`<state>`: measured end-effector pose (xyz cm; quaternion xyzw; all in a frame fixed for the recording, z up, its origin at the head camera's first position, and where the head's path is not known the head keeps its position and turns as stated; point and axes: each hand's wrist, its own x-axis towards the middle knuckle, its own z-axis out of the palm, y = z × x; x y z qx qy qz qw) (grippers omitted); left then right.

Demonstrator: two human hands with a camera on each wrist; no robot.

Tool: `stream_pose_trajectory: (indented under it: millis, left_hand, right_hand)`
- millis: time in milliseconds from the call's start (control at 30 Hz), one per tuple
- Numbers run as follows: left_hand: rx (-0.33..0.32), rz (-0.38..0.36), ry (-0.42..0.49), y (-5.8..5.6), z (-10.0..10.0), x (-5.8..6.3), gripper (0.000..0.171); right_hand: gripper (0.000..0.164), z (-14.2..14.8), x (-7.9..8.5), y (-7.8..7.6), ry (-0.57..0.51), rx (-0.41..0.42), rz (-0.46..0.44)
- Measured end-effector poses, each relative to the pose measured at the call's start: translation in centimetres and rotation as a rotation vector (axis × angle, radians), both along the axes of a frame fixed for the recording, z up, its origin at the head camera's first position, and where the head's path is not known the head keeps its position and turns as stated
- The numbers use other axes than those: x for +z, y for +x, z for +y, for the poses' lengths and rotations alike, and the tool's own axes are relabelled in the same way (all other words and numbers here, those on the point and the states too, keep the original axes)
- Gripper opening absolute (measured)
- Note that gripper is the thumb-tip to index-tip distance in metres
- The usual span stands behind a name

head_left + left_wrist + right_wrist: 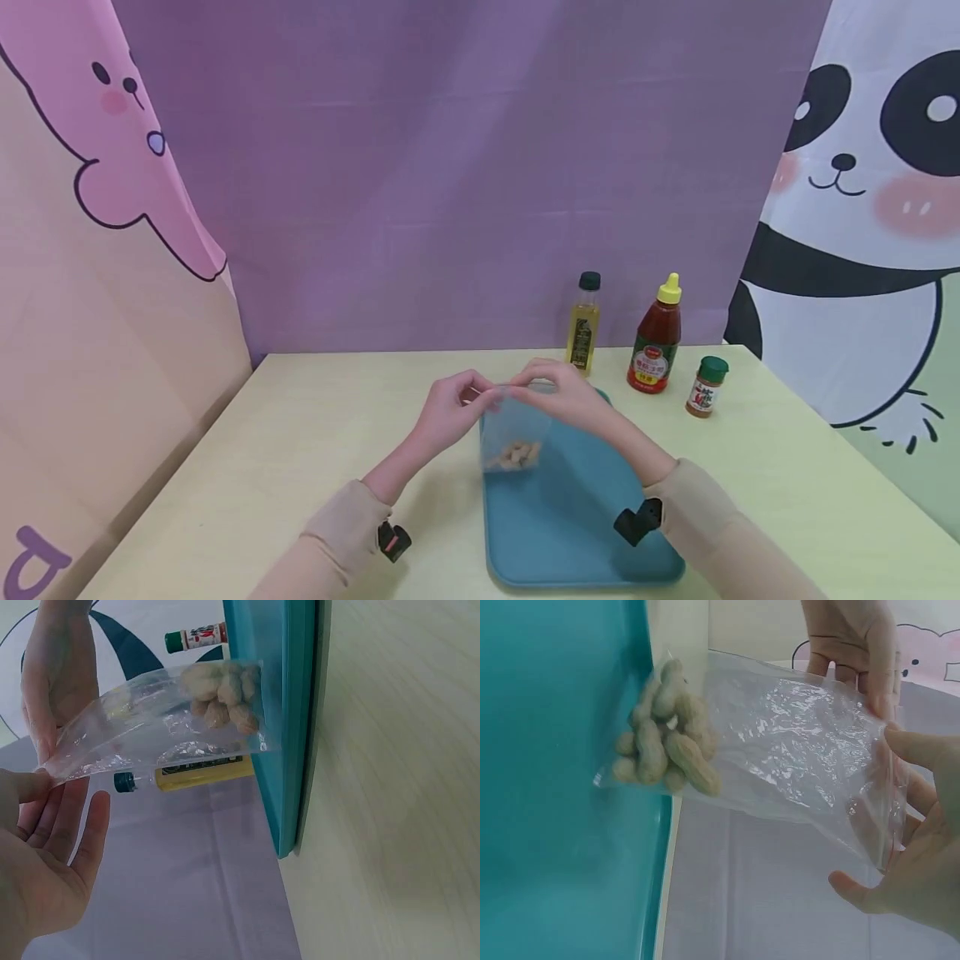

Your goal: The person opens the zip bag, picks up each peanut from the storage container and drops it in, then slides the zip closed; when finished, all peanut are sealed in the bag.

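A clear zip-top plastic bag (516,421) hangs by its top edge between both hands, over the left side of a blue-green tray (585,533). Several peanuts in their shells (671,735) lie gathered at the bag's bottom. My left hand (453,406) pinches the top edge between thumb and fingers, its other fingers loosely spread in the left wrist view. Close beside it, my right hand (564,393) pinches the same edge, its thumb along the zip strip (889,802) in the right wrist view. The two hands' fingertips nearly meet.
Behind the tray stands a bottle of yellow oil (582,329) with a dark cap. To its right are a red sauce bottle (656,346) with a yellow tip and a small green-capped seasoning jar (707,388). A purple cloth (420,208) hangs behind the pale table (300,433).
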<state>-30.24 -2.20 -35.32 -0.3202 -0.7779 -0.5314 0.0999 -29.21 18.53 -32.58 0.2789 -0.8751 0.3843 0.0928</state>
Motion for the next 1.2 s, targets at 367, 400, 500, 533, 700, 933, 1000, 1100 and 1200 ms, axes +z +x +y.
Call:
stream_pose_trajectory:
  millis: [367,400,500,533,700,933,1000,1100,1200]
  left_hand:
    - [0.004,0.014,0.012,-0.7,0.0,-0.9,0.015]
    - [0.008,0.019,0.009,-0.7,0.0,-0.9,0.015]
    - [0.027,0.028,-0.006,-0.8,-0.2,-0.8,0.014]
    - [0.037,0.030,-0.010,-0.8,-0.2,-0.8,0.013]
    - [0.058,0.030,-0.012,-0.7,-0.7,-0.7,0.009]
    - [0.076,0.003,0.002,-1.0,-1.4,-0.9,0.006]
    - [0.078,0.002,0.005,-1.1,-1.7,-0.9,0.006]
    - [0.075,-0.003,0.007,-1.3,-2.0,-1.0,0.007]
    - [0.084,-0.006,0.002,-1.3,-2.3,-1.0,0.007]
  right_hand:
    - [0.009,-0.8,-0.6,-0.6,0.056,0.036,0.241]
    - [0.009,-0.8,-0.6,-0.7,0.056,0.037,0.259]
    - [0.008,-0.9,-0.6,-0.7,0.053,0.044,0.274]
    - [0.008,-0.9,-0.6,-0.7,0.056,0.044,0.273]
    - [0.008,-0.4,-0.2,-0.7,0.051,0.036,0.234]
    - [0.010,1.1,-0.1,-0.7,0.061,0.003,0.183]
    - [0.009,1.5,-0.2,-0.7,0.066,-0.010,0.176]
    - [0.011,2.2,-0.3,-0.6,0.062,-0.024,0.169]
    - [0.013,2.5,-0.3,-0.6,0.061,-0.038,0.164]
